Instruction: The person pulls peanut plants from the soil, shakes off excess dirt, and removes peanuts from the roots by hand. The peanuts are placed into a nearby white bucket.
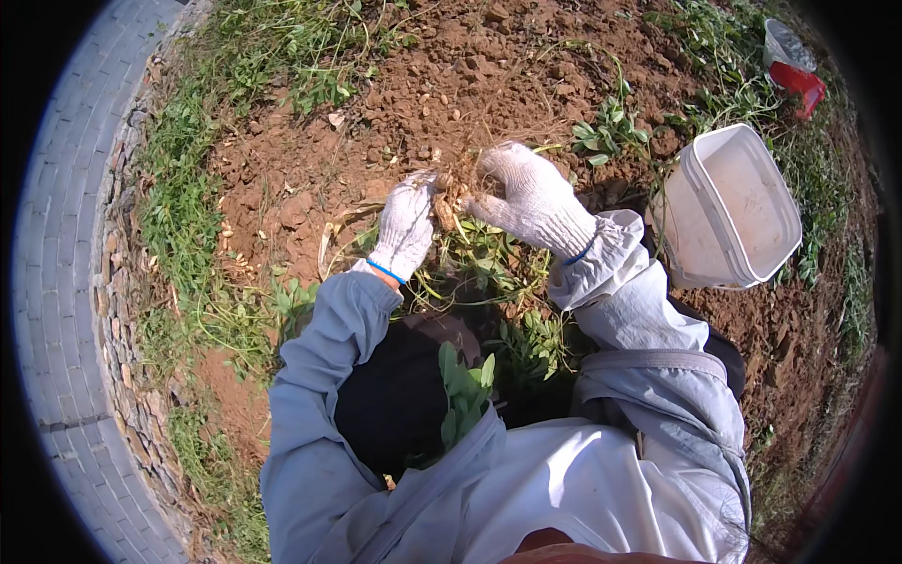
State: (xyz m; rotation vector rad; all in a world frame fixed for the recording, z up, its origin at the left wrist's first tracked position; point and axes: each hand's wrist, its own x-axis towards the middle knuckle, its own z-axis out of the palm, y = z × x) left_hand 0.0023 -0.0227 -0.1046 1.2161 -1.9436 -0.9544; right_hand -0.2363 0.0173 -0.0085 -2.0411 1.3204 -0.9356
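Note:
Both hands wear white knit gloves with blue cuff edges. My left hand [410, 222] grips a clump of peanut roots and pods [451, 187] from its left side. My right hand [533, 194] is at the clump's right side, with thumb and fingers around the pods and roots; its exact hold on single pods is hard to see. Leafy peanut stems [493, 257] hang below the clump, toward my lap. Loose peanut pods [229, 243] lie on the reddish soil to the left.
A white plastic bucket [740, 204] lies tilted at the right. Beyond it are a clear container [788, 46] and a red object [800, 86]. Green vines [176, 204] run along a low stone edge [120, 310], beside grey paving [60, 247]. Clods cover the soil [493, 63] ahead.

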